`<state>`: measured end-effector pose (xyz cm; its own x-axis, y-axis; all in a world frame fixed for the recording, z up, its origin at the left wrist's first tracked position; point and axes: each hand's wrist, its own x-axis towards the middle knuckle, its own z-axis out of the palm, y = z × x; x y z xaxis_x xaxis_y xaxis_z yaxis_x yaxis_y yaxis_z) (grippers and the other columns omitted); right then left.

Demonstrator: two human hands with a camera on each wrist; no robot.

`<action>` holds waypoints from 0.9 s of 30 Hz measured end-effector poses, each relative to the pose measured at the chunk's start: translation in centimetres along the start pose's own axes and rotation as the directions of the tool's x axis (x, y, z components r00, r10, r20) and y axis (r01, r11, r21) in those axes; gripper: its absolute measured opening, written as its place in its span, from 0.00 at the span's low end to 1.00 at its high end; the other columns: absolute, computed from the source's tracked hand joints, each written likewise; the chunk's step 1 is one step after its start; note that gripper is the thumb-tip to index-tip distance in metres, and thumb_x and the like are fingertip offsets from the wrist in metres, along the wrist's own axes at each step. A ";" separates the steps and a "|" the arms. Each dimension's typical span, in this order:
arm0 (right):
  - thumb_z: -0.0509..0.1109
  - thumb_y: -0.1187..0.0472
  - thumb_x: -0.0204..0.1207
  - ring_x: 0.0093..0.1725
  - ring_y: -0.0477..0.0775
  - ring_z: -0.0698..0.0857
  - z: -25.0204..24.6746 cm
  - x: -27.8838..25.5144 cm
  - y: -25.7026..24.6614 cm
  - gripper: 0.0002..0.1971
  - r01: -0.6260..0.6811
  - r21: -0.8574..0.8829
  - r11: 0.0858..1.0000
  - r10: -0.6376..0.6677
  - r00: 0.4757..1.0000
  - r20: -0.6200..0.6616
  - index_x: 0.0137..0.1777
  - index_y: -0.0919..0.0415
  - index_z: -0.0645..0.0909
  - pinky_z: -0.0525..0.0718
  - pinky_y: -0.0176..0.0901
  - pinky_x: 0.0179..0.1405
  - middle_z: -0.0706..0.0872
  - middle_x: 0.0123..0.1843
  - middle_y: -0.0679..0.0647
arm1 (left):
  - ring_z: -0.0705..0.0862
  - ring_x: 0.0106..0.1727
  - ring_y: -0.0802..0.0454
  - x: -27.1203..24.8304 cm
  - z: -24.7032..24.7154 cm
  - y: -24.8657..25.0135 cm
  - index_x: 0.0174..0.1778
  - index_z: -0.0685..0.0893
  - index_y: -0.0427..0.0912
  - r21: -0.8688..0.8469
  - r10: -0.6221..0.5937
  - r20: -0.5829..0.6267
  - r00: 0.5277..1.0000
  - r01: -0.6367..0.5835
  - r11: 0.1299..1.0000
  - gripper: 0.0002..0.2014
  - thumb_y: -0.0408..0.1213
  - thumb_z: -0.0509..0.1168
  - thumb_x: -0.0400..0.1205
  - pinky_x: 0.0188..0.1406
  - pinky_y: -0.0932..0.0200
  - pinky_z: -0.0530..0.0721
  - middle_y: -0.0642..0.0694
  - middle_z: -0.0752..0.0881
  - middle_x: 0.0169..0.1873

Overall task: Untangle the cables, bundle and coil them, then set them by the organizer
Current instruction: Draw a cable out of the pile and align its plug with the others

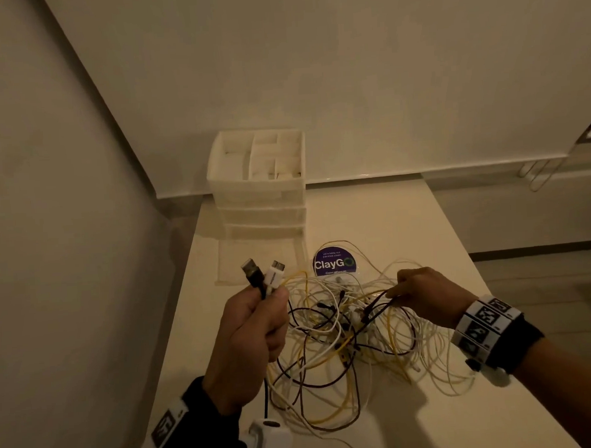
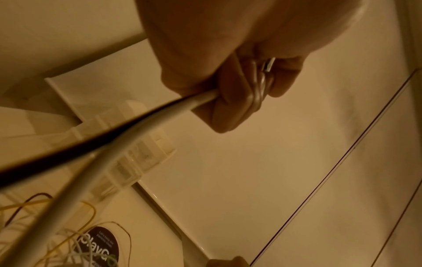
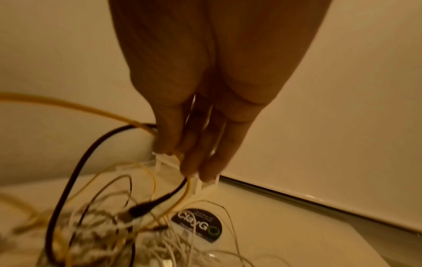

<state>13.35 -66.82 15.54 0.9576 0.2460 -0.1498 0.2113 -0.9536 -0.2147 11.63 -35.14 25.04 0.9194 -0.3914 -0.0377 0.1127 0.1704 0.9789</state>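
Two plug ends fisted in left hand (image 1: 248,332), tangle sitting to its right on the surface (image 1: 406,218).
Left grip is closing round a black USB plug (image 1: 252,272) and a white plug (image 1: 274,271), both pointing up and away; their leads are trailing down-right into the cable pile (image 1: 348,341). Right hand (image 1: 428,295) is nearer the knot, at the pile's right edge, fingertips pinching a dark and a yellow strand (image 3: 182,196). Organizer (image 1: 257,181) is standing beyond the pile, against the wall. Judging: freeing the held leads means drawing left and up, away from the pile.
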 end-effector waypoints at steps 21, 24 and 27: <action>0.69 0.73 0.65 0.43 0.48 0.85 -1.0 -1.2 -17.8 0.11 0.418 0.531 0.737 0.052 0.749 -0.661 0.44 0.58 0.82 0.86 0.44 0.36 0.84 0.45 0.47 | 0.67 0.23 0.58 4.1 1.4 -0.4 0.47 0.79 0.24 0.189 -0.004 -0.030 1.000 0.010 0.982 0.24 0.49 0.65 0.83 0.28 0.59 0.70 0.56 0.68 0.21; 0.67 0.73 0.67 0.41 0.50 0.82 -0.7 -1.5 -17.9 0.11 0.449 0.451 0.771 -0.076 0.769 -0.635 0.44 0.58 0.79 0.82 0.42 0.36 0.82 0.45 0.47 | 0.73 0.21 0.64 4.0 0.8 -0.6 0.39 0.84 0.34 0.266 0.013 -0.060 0.998 0.003 0.964 0.16 0.43 0.63 0.84 0.29 0.65 0.70 0.59 0.75 0.17; 0.67 0.73 0.71 0.39 0.51 0.80 0.0 -2.0 -18.3 0.09 0.434 0.490 0.756 -0.090 0.810 -0.579 0.44 0.58 0.77 0.81 0.45 0.36 0.80 0.44 0.46 | 0.70 0.23 0.57 4.0 0.2 -0.8 0.33 0.80 0.40 0.251 0.083 -0.125 0.989 -0.049 0.967 0.19 0.49 0.59 0.84 0.29 0.61 0.68 0.54 0.73 0.20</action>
<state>7.59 -49.86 19.77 0.8703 0.1845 0.4566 0.4794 -0.5293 -0.7000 15.09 -37.01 24.15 0.9655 -0.2596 0.0186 -0.0307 -0.0426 0.9986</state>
